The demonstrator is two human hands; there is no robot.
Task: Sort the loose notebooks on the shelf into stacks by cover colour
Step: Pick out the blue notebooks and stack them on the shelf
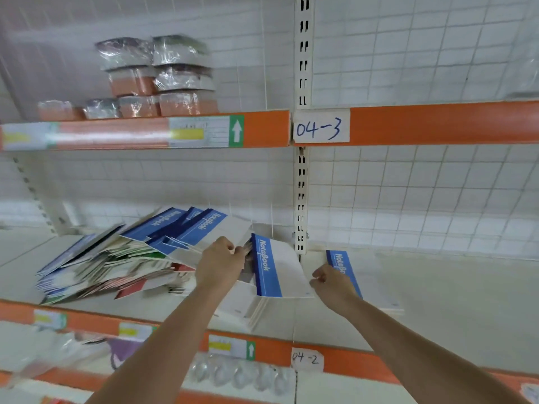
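A loose heap of notebooks [116, 260] with blue, red and green covers lies on the middle shelf [437, 301] at the left. My left hand [221, 265] grips the top edge of a blue-and-white notebook [280, 269] that is tilted up off the shelf. My right hand [332, 282] pinches that notebook's right edge. Behind my right hand another blue-and-white notebook [364, 275] lies flat on the shelf, right of the upright post. Under the held notebook lie a few white-backed notebooks [242, 307].
A white slotted upright post [302, 199] splits the shelf bays, with wire grid behind. The upper shelf carries plastic-wrapped packs [157, 80]. Orange shelf edges bear labels "04-3" [319, 128] and "04-2" [306, 358]. Clear wrapped items [239, 374] sit on the lower shelf.
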